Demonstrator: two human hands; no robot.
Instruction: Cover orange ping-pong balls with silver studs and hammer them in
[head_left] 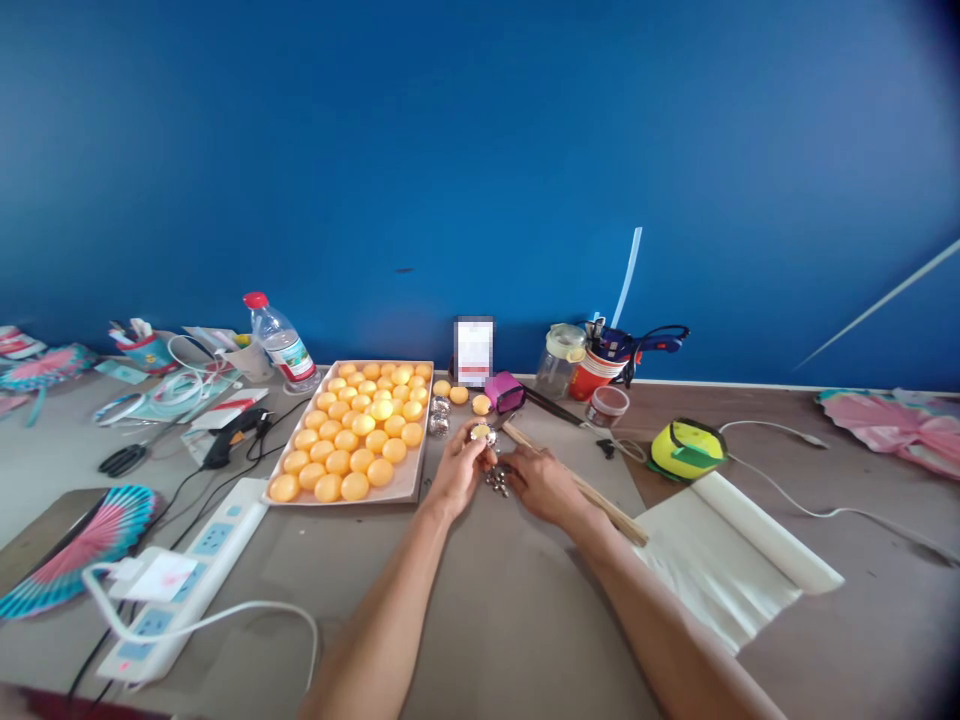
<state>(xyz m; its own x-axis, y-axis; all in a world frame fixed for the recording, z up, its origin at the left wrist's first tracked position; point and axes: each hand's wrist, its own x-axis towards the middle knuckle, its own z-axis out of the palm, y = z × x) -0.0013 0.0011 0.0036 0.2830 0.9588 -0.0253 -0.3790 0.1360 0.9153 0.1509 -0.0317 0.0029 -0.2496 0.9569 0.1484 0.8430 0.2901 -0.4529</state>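
My left hand (459,468) is closed around a ball (480,432) that is yellow-orange and partly covered with shiny silver pieces. Just to its right, my right hand (541,482) reaches low to the table with its fingers bent together; whatever is between the fingertips is too small to make out. Under and between the hands lies a small heap of silver pieces (496,482). Two silver-covered balls (439,424) rest beyond my left hand, close to the tray. Plain orange balls (458,396) lie behind them.
A shallow tray (415,490) of many orange balls stands at left. Beyond my hands are a phone (475,352), a purple roll (506,391), a jar (556,365) and a red cup (592,375). Wooden sticks (611,512) and a white cloth roll (772,535) lie right; a power strip (217,560), left.
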